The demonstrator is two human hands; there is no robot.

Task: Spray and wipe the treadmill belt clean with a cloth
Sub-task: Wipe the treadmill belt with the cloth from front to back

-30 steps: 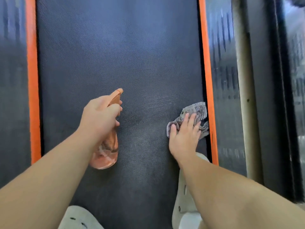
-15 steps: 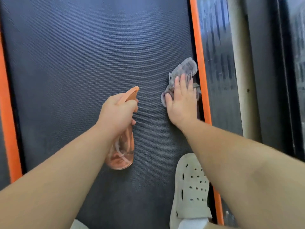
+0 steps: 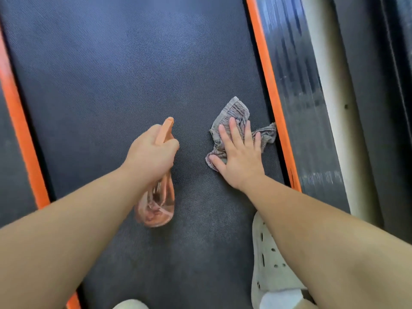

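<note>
The dark textured treadmill belt fills the view between two orange edge strips. My left hand grips the neck of a clear orange spray bottle, its nozzle pointing away over the belt. To the right, my right hand presses flat, fingers spread, on a crumpled grey cloth lying on the belt close to the right orange strip. Part of the cloth is hidden under my palm.
A ribbed black side rail runs beyond the right strip, with a pale frame beside it. The left orange strip borders the belt. A white perforated clog stands on the belt at bottom right; another shoe tip shows at the bottom edge.
My right hand slid the cloth forward along the right edge, then back and slightly toward the middle, where the cloth now lies more spread out. The left hand kept holding the bottle.
</note>
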